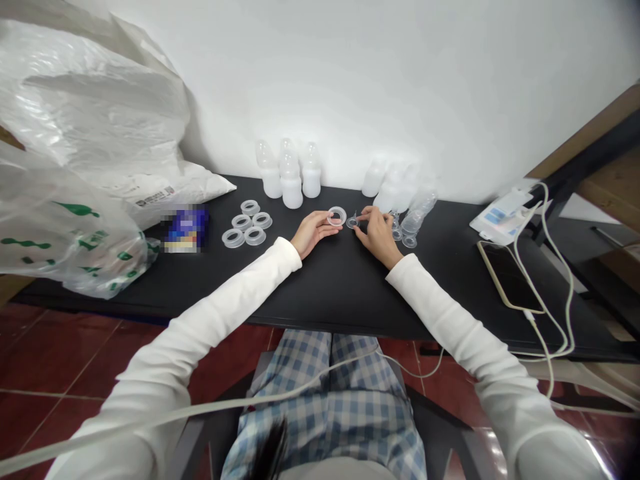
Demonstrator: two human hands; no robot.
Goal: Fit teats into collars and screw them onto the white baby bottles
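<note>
A clear collar ring (337, 216) is held up by my left hand (316, 233), fingers and thumb at its left rim. Just to its right, my right hand (379, 233) pinches a clear bottle nipple (353, 222) above the black table. Several more clear nipples (409, 241) lie by my right hand, partly hidden behind it. To the left rests a group of clear collar rings (243, 223). Three white baby bottles (291, 180) with clear domed caps stand by the wall. Behind my right hand are white bottles without caps (387, 187) and clear domed caps (420, 210).
Large plastic bags (90, 113) fill the left end of the black table (320, 300), with a blurred blue packet (186, 229) beside them. At right lie a phone (510, 277), white cables (570, 287) and a clear plastic package (503, 213). A cable crosses my lap.
</note>
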